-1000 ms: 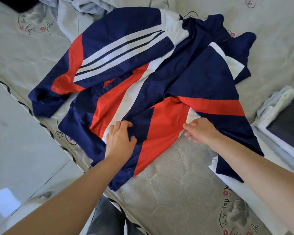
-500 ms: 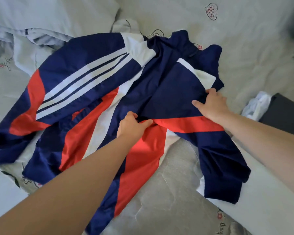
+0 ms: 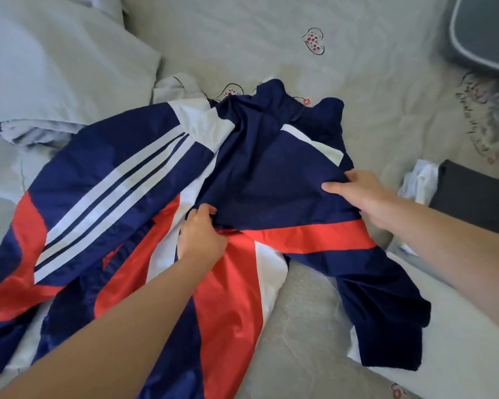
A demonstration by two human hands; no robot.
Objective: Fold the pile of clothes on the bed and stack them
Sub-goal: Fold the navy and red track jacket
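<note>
A navy, red and white track jacket (image 3: pixel 144 180) with three white stripes lies spread and rumpled on the bed (image 3: pixel 271 44). My left hand (image 3: pixel 200 237) pinches a fold of the navy fabric near the jacket's middle. My right hand (image 3: pixel 360 194) grips the jacket's right edge, thumb on top of the navy panel above the red band. One sleeve trails toward the lower right, the other toward the lower left.
A pale grey garment (image 3: pixel 46 70) lies crumpled at the back left. A folded dark grey garment (image 3: pixel 478 197) sits at the right edge on white cloth (image 3: pixel 421 180). A dark cushion (image 3: pixel 484 33) fills the top right corner.
Both hands have moved up the jacket from its lower hem to its middle and right edge, and now hold fabric there. The view has shifted further over the bed.
</note>
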